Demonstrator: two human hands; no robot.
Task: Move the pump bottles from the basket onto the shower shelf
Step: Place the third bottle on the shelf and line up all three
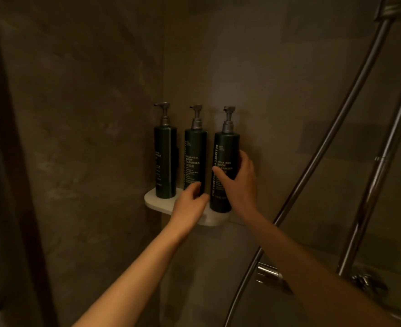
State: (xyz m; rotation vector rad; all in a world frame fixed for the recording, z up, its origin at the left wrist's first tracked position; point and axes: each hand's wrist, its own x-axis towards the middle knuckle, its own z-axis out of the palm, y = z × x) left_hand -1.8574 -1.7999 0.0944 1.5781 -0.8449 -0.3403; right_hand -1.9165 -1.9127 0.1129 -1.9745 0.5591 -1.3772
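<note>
Three dark green pump bottles stand upright in a row on a small white corner shelf (152, 199). The left bottle (165, 159) stands free in the corner. My left hand (190, 199) touches the base of the middle bottle (194, 156), fingers curled against it. My right hand (239, 178) is wrapped around the lower half of the right bottle (225, 147), thumb across its label. No basket is in view.
Dark stone walls meet in a corner behind the shelf. A chrome shower hose (317, 161) and a vertical chrome rail (378, 175) run down the right side, with the mixer valve (267, 272) under my right forearm. A dark frame lines the left edge.
</note>
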